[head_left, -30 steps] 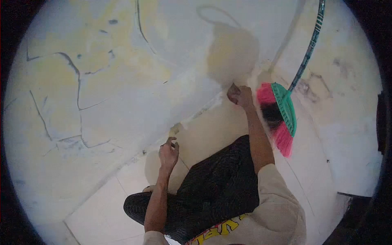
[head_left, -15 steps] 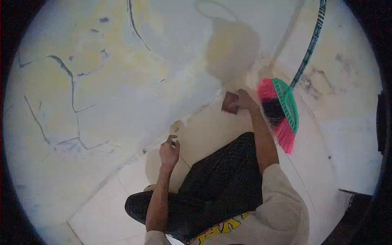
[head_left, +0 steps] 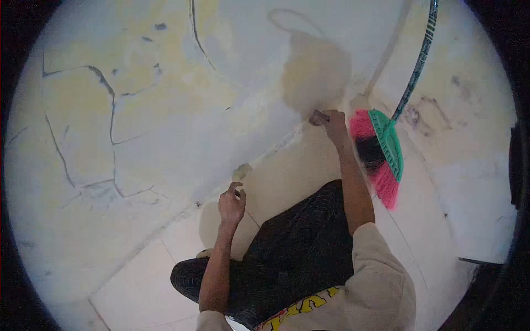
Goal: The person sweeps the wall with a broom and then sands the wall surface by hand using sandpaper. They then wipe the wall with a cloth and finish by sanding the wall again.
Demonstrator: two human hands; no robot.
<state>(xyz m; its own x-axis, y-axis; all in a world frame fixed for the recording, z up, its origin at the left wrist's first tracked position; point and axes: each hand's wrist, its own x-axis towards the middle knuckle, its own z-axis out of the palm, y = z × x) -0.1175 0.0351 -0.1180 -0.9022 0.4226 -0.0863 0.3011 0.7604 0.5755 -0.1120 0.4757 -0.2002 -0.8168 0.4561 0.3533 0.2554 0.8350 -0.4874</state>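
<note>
My right hand (head_left: pixel 337 127) grips a reddish-brown piece of sandpaper (head_left: pixel 318 117), seen nearly edge-on, at the foot of the wall (head_left: pixel 248 118). To the left, my left hand (head_left: pixel 232 205) hovers near the line where wall meets floor. Its fingers are loosely bent and apart, and nothing shows in them. Just beyond its fingertips is a small yellowish-brown patch (head_left: pixel 242 171), which may be partly shadow.
A broom (head_left: pixel 391 146) with a green head and pink and black bristles leans close to my right forearm. Cracks and patched areas mark the wall. Pale tiles (head_left: pixel 287 171) cover the floor around my folded legs (head_left: pixel 301 231). A dark object (head_left: pixel 483 287) stands at lower right.
My right hand has moved up toward the wall with the sandpaper, which has turned from flat-on to nearly edge-on. The left hand has hardly moved; the view has shifted slightly.
</note>
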